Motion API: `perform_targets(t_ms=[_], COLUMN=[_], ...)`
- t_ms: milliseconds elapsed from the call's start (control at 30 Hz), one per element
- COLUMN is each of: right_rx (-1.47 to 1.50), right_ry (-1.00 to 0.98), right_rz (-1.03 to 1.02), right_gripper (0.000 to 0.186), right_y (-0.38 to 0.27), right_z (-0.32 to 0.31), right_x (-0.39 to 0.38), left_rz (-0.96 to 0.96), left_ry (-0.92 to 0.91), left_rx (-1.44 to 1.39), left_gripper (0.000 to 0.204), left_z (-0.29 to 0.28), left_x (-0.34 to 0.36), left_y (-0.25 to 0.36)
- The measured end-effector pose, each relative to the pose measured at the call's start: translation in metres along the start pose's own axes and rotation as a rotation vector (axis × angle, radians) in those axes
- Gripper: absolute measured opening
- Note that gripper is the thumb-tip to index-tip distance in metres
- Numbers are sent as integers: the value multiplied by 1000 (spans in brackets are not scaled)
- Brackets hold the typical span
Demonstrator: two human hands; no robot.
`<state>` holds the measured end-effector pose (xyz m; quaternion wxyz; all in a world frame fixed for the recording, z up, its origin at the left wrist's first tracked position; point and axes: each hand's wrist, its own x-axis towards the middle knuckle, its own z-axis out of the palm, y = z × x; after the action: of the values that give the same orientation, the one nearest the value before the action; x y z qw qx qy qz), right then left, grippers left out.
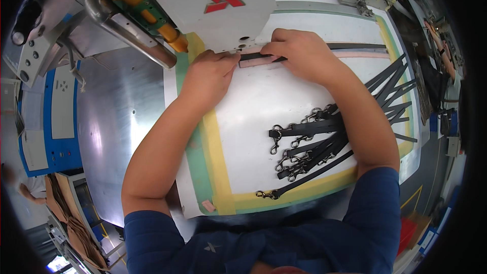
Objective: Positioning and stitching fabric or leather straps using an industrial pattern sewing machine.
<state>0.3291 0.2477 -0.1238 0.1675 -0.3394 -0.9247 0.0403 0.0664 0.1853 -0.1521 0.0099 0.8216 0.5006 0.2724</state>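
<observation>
A flat black strap [253, 57] lies over a pale pink strip [256, 63] beneath the head of a white machine. My left hand [210, 73] has its fingers bent together at the strap's left end; the fingertips are partly hidden. My right hand [304, 56] pinches the same strap a short way to the right, thumb and fingers closed on it. Beyond that hand the strap runs on toward the right edge of the white work board [243, 122]. Below my right forearm lies a pile of black straps [324, 144] with metal swivel clips [291, 165] at their left ends.
The white machine head [218, 15] overhangs both hands. A metal tube [132, 38] and a gold cylinder [170, 35] stand left of it. Yellow tape [218, 157] and green tape [195, 167] border the board. A blue-framed control panel [63, 116] is at far left.
</observation>
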Motion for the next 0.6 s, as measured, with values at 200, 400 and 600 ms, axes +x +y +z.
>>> perform_targets(t_ms=[200,400,600], right_rx=[-16,-95,-187], right_ry=[27,58,30], right_rz=[-87,-136,-114], right_gripper=[42,40,39], right_y=[-2,-1,-12], right_z=[11,16,9], right_x=[2,-1,3], left_rz=[40,11,70], left_ry=[17,-10,11], left_rx=[9,5,61], left_gripper=[25,24,26], left_z=[7,10,11], left_x=[5,3,4], left_y=[1,2,3])
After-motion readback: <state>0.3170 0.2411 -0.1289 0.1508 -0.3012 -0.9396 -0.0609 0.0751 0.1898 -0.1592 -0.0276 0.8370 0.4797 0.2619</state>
